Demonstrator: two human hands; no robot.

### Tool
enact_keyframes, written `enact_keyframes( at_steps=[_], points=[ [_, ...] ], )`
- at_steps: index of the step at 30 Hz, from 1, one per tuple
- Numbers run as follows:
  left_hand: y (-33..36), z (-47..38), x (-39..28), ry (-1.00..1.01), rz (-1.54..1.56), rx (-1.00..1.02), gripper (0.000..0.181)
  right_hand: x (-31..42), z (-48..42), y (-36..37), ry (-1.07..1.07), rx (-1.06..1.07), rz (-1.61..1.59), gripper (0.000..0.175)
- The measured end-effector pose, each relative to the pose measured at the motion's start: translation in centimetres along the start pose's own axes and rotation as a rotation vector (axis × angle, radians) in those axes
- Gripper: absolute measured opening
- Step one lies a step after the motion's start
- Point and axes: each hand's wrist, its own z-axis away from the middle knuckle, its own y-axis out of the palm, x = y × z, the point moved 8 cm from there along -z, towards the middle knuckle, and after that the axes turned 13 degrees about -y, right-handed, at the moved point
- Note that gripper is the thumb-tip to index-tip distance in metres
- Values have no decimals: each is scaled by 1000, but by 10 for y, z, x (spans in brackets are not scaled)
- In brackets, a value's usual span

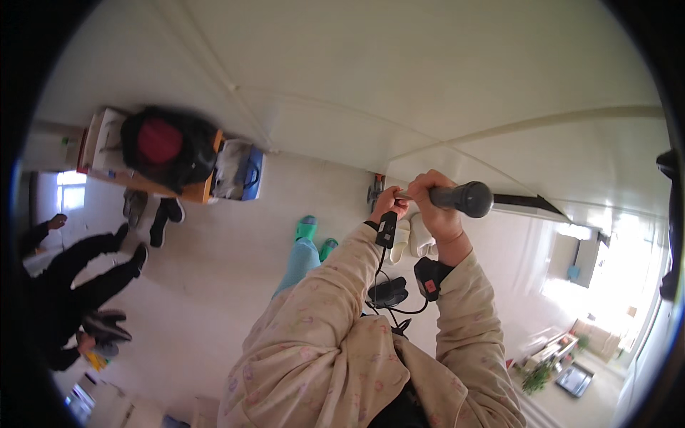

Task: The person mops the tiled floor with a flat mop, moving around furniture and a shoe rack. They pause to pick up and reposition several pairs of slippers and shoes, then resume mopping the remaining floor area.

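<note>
My right hand [440,216] is wrapped around a metal pole just below its dark grey end grip [463,199], which points up toward my head. Lower down, my left hand [388,205] closes around the same pole. Past the hands, a grey and orange piece [377,188] sits near the floor by the wall panels; it may be the tool's head, but the hands hide how it joins. Black sensor boxes with cables are strapped at both wrists. A pair of cream slippers [400,242] lies on the floor beneath the hands.
Pale panels [342,125] rise in front of me. To the left stands a wooden cabinet [199,191] with a black bag [195,152] on top and a blue-sided box [252,174] beside it. At far left, a person in dark clothes [80,294] holds shoes. Potted plants [538,377] stand at right.
</note>
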Motion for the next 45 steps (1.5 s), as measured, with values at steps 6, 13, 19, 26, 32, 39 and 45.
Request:
enact_keyframes(
  at_steps=[6, 13, 19, 26, 32, 39, 45],
  points=[
    [-5, 54, -58, 227, -26, 57, 22, 12, -14, 85, -54, 240, 90, 10],
    [-43, 167, -137, 298, -168, 20, 18, 42, -6, 229, -78, 482, -99, 10],
    [-56, 323, -152, 87, -4, -23, 16, 87, 35, 329, -183, 803, -325, 21],
    [-72, 384, -120, -101, 61, -222, 11, 127, 63, 345, -108, 912, -275, 25],
    [-48, 364, -91, -264, 139, -221, 11, 170, 70, 285, -273, 283, -283, 31],
    [-52, 333, -116, -177, -64, -234, 16, 164, 109, 282, -304, 289, -100, 22],
    [-105, 340, -165, -134, -770, -637, 11, 96, 149, 328, -234, 433, 25, 22]
  ],
)
